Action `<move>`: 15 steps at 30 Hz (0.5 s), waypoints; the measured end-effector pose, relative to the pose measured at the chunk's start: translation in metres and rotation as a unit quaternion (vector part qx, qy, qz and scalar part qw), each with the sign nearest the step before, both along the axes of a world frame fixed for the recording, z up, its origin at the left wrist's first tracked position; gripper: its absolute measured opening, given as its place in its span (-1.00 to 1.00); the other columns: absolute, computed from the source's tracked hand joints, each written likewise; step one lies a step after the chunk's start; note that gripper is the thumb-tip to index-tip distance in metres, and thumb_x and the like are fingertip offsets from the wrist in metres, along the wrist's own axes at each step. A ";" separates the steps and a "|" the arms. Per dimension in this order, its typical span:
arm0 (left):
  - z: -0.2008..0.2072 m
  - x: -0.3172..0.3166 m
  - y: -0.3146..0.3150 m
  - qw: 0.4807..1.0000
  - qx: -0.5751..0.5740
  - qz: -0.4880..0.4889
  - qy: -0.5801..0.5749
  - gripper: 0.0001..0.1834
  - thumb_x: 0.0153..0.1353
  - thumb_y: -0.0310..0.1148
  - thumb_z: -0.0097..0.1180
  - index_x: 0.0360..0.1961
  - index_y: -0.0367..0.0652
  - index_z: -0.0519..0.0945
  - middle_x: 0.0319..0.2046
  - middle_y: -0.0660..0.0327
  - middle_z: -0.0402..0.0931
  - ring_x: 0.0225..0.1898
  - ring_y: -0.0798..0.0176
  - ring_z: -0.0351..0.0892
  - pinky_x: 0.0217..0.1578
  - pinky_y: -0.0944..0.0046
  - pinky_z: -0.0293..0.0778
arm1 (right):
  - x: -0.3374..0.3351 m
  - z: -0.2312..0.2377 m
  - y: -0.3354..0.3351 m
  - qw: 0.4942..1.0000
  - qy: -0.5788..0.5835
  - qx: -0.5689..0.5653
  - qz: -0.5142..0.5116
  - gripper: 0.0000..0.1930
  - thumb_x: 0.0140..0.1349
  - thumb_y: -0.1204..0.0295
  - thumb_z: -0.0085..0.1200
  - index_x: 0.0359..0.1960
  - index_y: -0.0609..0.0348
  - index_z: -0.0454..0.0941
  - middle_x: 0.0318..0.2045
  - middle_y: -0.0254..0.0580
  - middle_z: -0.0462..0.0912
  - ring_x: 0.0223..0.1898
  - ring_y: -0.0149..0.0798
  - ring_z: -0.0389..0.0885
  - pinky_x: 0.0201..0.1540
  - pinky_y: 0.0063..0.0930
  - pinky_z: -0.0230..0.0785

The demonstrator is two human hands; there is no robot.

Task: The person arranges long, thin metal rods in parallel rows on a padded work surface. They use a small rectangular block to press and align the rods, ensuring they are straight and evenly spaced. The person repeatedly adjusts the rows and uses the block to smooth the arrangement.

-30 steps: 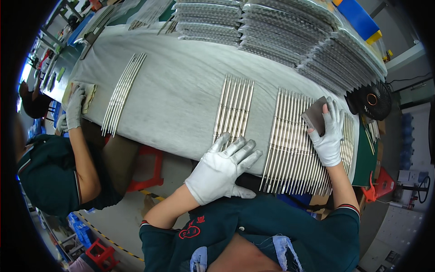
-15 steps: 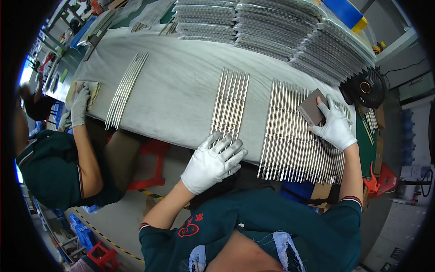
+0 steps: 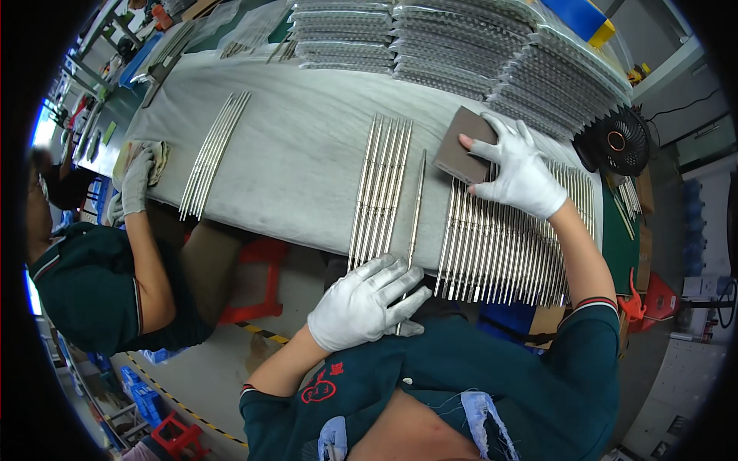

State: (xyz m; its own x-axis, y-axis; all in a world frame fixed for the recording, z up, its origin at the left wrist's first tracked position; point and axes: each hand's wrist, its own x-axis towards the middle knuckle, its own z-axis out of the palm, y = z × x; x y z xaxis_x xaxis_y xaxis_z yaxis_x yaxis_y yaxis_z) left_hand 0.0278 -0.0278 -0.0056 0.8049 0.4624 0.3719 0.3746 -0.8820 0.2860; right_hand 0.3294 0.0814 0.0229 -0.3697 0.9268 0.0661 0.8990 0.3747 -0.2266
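My left hand (image 3: 367, 300), in a white glove, holds the lower part of a single ringed metal rod (image 3: 416, 211) at the table's front edge. The rod slants slightly, apart from the small group of rods (image 3: 380, 184) on its left. Wearing a matching glove, my right hand (image 3: 516, 169) grips a flat grey-brown block (image 3: 463, 150) between thumb and fingers. That block sits over the top left corner of a wide row of metal rods (image 3: 500, 250), past the single rod's upper end. Its underside is hidden.
Bagged stacks (image 3: 453, 50) line the back of the cloth-covered table (image 3: 296, 146). A black fan (image 3: 619, 142) stands at the right corner. Further left lie more rods (image 3: 215, 157), near a co-worker's gloved hand (image 3: 137, 180) on a rag. A red stool (image 3: 257, 284) is below.
My right hand has carried the block leftward and up from the wide row. My left hand has moved slightly nearer my body, and one rod now stands apart from the small group.
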 end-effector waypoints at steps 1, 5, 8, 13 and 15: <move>-0.001 0.000 -0.001 1.000 0.000 0.000 -0.003 -0.38 -0.03 0.17 0.32 -0.05 -0.02 0.61 0.01 0.09 0.62 0.01 0.02 0.65 0.10 0.01 0.57 | -0.006 0.000 0.012 1.000 -0.011 -0.004 0.029 -0.26 -0.03 0.04 0.36 0.30 -0.26 0.55 0.32 0.44 0.32 0.39 0.21 0.29 0.53 0.23 -0.20; -0.001 0.002 0.000 1.000 0.025 -0.007 0.014 -0.42 -0.01 0.16 0.33 -0.11 -0.05 0.63 0.02 0.06 0.61 0.03 0.01 0.65 0.14 0.01 0.55 | -0.040 -0.012 0.037 0.995 0.003 -0.015 0.102 -0.29 0.00 0.06 0.34 0.30 -0.28 0.56 0.31 0.44 0.33 0.37 0.18 0.34 0.52 0.25 -0.20; 0.000 0.002 -0.001 1.000 0.016 -0.002 0.016 -0.45 0.02 0.15 0.33 -0.13 -0.05 0.63 0.04 0.06 0.61 0.03 0.02 0.65 0.15 0.00 0.54 | -0.031 -0.006 0.039 0.992 -0.029 -0.023 0.118 -0.33 0.00 0.07 0.33 0.27 -0.29 0.59 0.30 0.41 0.35 0.37 0.18 0.35 0.51 0.26 -0.18; -0.006 0.002 -0.002 0.999 0.027 0.017 -0.039 -0.43 0.02 0.17 0.35 -0.13 -0.04 0.63 0.05 0.08 0.61 0.03 0.05 0.65 0.14 0.05 0.56 | -0.023 -0.002 0.036 0.994 -0.024 -0.041 0.099 -0.34 -0.01 0.10 0.34 0.25 -0.30 0.61 0.29 0.38 0.36 0.36 0.22 0.34 0.51 0.27 -0.16; -0.007 0.003 -0.003 0.998 0.034 0.027 -0.055 -0.43 0.01 0.17 0.36 -0.12 -0.04 0.63 0.05 0.09 0.62 0.03 0.06 0.65 0.14 0.07 0.57 | -0.034 -0.009 0.037 0.996 -0.012 -0.020 0.090 -0.33 -0.02 0.11 0.34 0.25 -0.30 0.60 0.30 0.38 0.37 0.38 0.22 0.32 0.51 0.26 -0.17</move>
